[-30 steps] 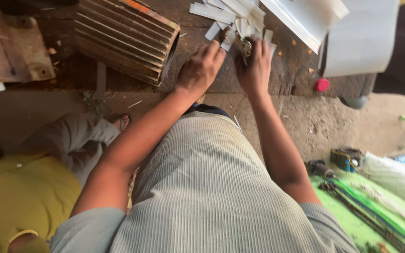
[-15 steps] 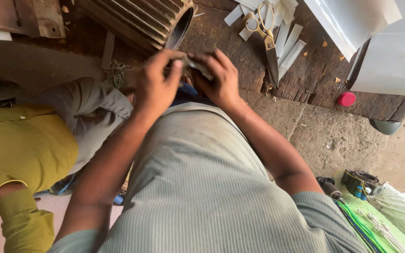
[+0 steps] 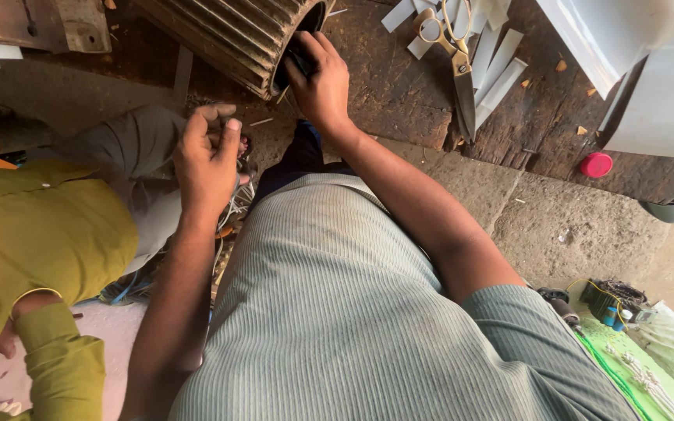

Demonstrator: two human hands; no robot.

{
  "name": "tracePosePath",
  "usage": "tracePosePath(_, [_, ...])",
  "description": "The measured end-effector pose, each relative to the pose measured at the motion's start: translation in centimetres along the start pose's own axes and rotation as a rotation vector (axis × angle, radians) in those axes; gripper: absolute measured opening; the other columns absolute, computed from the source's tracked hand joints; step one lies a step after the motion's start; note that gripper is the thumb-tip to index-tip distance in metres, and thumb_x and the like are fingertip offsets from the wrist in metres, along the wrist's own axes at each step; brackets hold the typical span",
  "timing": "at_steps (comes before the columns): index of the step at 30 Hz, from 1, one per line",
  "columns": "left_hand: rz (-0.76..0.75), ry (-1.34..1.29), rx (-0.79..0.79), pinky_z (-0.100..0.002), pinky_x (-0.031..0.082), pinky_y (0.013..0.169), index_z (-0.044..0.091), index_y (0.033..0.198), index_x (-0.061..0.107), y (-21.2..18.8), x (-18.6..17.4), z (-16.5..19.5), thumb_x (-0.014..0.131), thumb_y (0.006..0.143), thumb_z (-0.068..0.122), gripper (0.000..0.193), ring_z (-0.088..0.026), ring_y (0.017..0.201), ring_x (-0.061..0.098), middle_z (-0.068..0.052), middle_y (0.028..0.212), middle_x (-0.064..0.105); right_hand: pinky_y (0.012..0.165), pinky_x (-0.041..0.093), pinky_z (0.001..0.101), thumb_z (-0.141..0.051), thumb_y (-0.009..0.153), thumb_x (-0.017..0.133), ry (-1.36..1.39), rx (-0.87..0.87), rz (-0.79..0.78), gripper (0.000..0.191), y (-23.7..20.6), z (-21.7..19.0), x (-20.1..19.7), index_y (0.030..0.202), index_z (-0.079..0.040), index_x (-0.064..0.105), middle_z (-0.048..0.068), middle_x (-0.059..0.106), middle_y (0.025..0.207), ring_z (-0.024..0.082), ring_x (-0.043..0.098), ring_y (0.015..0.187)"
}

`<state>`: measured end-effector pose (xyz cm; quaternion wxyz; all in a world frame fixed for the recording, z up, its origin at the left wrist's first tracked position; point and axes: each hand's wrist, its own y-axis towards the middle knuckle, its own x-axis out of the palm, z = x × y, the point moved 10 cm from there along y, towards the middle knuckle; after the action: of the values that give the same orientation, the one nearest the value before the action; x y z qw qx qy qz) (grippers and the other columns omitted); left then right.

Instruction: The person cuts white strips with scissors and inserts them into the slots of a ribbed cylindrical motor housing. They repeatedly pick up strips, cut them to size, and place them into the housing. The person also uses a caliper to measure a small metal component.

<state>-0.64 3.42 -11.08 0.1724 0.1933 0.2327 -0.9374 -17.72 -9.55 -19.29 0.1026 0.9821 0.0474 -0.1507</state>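
Now the hands have split apart: half a second ago both were together at the motor's open end, and here the left hand [image 3: 211,160] has dropped back to mid-left of the frame, fingers curled narrow, pinching something too small to make out. Beyond it, the right hand [image 3: 320,82] has moved up to the ribbed motor [image 3: 228,35] at top centre, fingers pressed into its open end around a dark part. So the work is now at the motor's mouth. Further back on the bench [image 3: 399,93], scissors [image 3: 454,58] lie among white strips [image 3: 501,66], untouched.
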Motion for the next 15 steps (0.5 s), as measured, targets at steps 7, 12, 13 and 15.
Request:
tracePosePath(7, [-0.043, 0.007, 0.235, -0.025, 0.059, 0.073, 0.001, 0.123, 0.062, 0.6, -0.6, 0.1, 0.064, 0.109, 0.010, 0.017, -0.009, 0.081, 0.068, -0.004, 0.101, 0.069, 0.091, 0.062, 0.0401, -0.022, 0.085, 0.086, -0.034, 0.098, 0.048, 0.054, 1.2, 3.1, 1.2, 0.127, 0.004, 0.063, 0.021, 0.072, 0.116, 0.030, 0.076, 0.103])
tracePosePath(12, [-0.045, 0.084, 0.203, -0.025, 0.054, 0.070, 0.001, 0.122, 0.063, 0.9, -0.6, -0.7, 0.065, 0.108, 0.010, 0.017, -0.009, 0.079, 0.066, -0.004, 0.100, 0.070, 0.094, 0.063, 0.0396, -0.022, 0.085, 0.085, -0.019, 0.168, -0.049, 0.055, 1.1, 4.0, 1.9, 0.128, 0.005, 0.063, 0.022, 0.074, 0.117, 0.029, 0.077, 0.104])
tracePosePath(13, [-0.042, 0.099, 0.214, -0.025, 0.055, 0.070, 0.001, 0.121, 0.063, 1.0, -0.7, -0.6, 0.065, 0.108, 0.010, 0.016, -0.009, 0.079, 0.067, -0.004, 0.100, 0.071, 0.093, 0.061, 0.0410, -0.020, 0.084, 0.086, -0.040, 0.094, -0.022, 0.057, 1.0, 3.0, 1.4, 0.129, 0.007, 0.062, 0.024, 0.072, 0.117, 0.031, 0.076, 0.105])
tracePosePath(15, [-0.033, 0.130, 0.233, -0.024, 0.055, 0.071, 0.001, 0.120, 0.064, 1.0, -0.7, -0.3, 0.066, 0.107, 0.010, 0.016, -0.009, 0.080, 0.069, -0.004, 0.099, 0.071, 0.089, 0.060, 0.0434, -0.016, 0.084, 0.084, -0.052, -0.053, -0.009, 0.055, 0.4, 0.9, 0.7, 0.128, 0.008, 0.060, 0.024, 0.070, 0.114, 0.037, 0.072, 0.102])
